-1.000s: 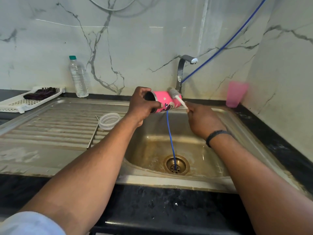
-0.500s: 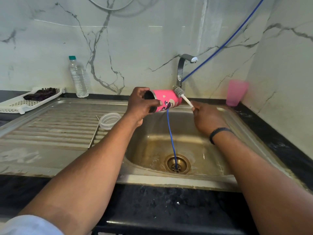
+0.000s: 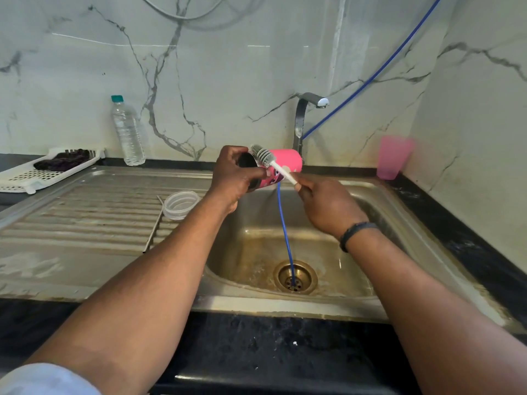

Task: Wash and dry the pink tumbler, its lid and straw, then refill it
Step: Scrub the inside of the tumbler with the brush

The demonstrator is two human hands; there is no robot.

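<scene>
Now left hand (image 3: 232,178) grips pink tumbler (image 3: 285,166) sideways; right hand (image 3: 328,203) pinches bottle brush (image 3: 273,163) handle.

We find a home kitchen: stained stainless-steel sink basin (image 3: 285,246) at 6 o'clock, curved chrome tap (image 3: 302,121) at 12, ribbed steel drainboard (image 3: 85,218) at 9, white veined marble wall (image 3: 228,67).

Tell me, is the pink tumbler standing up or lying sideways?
Sideways. The left hand holds the tumbler on its side over the sink, its dark mouth facing left, with the brush against it.
</scene>
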